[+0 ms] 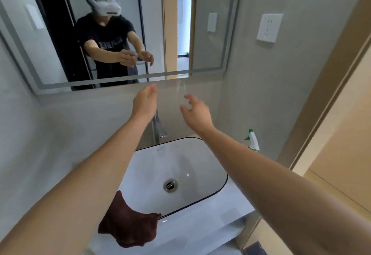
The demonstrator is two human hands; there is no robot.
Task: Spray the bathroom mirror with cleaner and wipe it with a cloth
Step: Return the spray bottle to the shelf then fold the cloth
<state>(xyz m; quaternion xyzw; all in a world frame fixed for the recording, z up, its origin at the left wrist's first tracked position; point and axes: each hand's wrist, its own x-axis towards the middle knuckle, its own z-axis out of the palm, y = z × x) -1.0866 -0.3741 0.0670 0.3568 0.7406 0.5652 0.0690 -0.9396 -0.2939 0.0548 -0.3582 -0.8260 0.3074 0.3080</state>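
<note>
Head view: my left hand is raised, fingers loosely spread, holding nothing. My right hand is beside it, fingers curled but apart, also empty. Both hover just below the large frosted-edge wall mirror, above the chrome tap. Dark brown cloth is draped on the near rim of the white rectangular basin, well below my left forearm. White-and-green spray bottle stands right of the basin, behind my right forearm.
</note>
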